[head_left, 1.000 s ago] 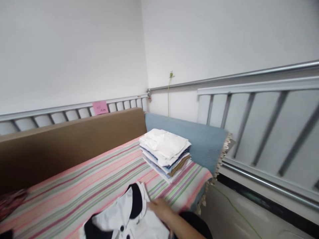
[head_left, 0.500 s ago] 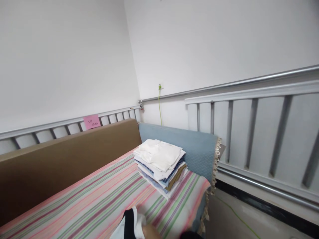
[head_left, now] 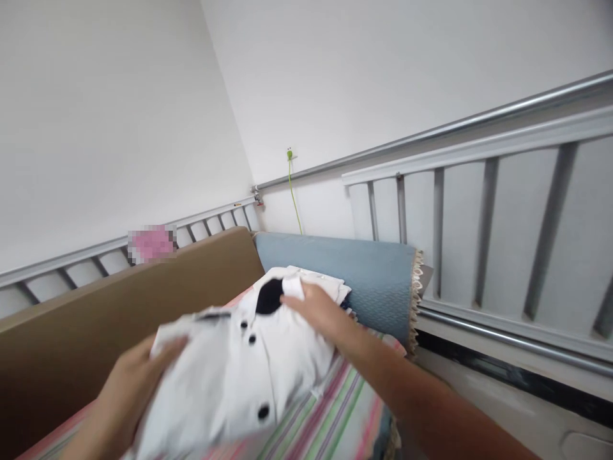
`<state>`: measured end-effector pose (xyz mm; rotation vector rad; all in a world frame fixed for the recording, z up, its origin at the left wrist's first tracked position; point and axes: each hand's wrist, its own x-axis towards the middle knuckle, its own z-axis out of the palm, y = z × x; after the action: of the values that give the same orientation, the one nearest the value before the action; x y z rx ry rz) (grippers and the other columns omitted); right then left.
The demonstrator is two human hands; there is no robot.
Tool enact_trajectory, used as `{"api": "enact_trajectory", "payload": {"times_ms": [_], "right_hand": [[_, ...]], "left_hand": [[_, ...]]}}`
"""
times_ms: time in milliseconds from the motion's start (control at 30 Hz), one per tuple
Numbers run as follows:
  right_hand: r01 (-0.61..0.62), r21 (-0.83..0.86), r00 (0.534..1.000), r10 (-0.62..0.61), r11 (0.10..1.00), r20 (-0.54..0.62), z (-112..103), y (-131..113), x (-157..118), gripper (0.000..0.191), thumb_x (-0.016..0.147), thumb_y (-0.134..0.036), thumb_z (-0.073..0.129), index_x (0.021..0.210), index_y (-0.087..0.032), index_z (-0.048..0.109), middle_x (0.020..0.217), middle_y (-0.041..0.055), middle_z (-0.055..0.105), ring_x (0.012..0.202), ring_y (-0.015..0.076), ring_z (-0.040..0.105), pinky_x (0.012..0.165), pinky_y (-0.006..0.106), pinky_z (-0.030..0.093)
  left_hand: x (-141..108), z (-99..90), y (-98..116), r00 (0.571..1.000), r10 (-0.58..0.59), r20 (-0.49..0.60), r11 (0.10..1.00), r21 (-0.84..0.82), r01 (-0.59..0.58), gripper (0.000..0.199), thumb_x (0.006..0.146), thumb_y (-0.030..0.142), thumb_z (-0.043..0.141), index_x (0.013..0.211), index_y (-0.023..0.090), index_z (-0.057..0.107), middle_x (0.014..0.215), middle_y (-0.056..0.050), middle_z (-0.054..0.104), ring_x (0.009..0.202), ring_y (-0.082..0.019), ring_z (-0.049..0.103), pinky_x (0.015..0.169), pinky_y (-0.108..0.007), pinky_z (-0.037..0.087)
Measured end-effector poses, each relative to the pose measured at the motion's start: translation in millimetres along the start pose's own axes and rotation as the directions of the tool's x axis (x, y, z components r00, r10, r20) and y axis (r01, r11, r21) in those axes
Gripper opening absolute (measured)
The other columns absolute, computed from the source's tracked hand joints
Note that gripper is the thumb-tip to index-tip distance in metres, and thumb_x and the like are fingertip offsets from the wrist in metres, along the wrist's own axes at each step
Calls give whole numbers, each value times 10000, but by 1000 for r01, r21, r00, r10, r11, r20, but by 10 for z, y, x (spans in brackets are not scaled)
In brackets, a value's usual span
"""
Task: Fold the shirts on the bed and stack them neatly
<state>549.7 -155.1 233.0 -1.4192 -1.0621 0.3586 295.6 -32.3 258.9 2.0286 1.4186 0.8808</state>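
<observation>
A white shirt with black buttons and a black inner collar hangs between my hands above the sofa, partly blurred. My left hand grips its left edge, thumb on top and fingers underneath. Up by the collar, my right hand pinches the far right part of the cloth. Behind the shirt lies the stack of folded clothes, its white top showing and most of the pile hidden.
The seat has a striped cover. A brown backrest runs along the left, and a blue lace-edged cover lies over the armrest. Radiators and a pipe line the walls. A green cord hangs from a socket.
The shirt, only partly in view at the bottom edge before, has come up and forward in both hands. It now covers much of the folded stack. The camera view has shifted slightly.
</observation>
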Motion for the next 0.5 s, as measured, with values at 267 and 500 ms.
{"api": "enact_trajectory", "payload": {"times_ms": [267,500], "right_hand": [[84,50,857,-46,995,-513,-588,250,900,388,759,-380,557,1052,-132,609,996,90,679,944,243,617,838,396,467],[-271,120,911,295,955,-289,110,1858,558,469,720,-271,544,1176,-163,535,1103,102,649,1054,242,572,905,384,452]], "left_hand": [[1684,874,1329,897,361,256,919,-261,-295,537,767,449,559,1188,120,515,1024,-75,682,798,-163,649,689,-302,523],[2318,2383,470,923,151,353,926,278,-258,217,658,232,616,812,88,670,837,-133,707,790,-234,643,689,-294,473]]}}
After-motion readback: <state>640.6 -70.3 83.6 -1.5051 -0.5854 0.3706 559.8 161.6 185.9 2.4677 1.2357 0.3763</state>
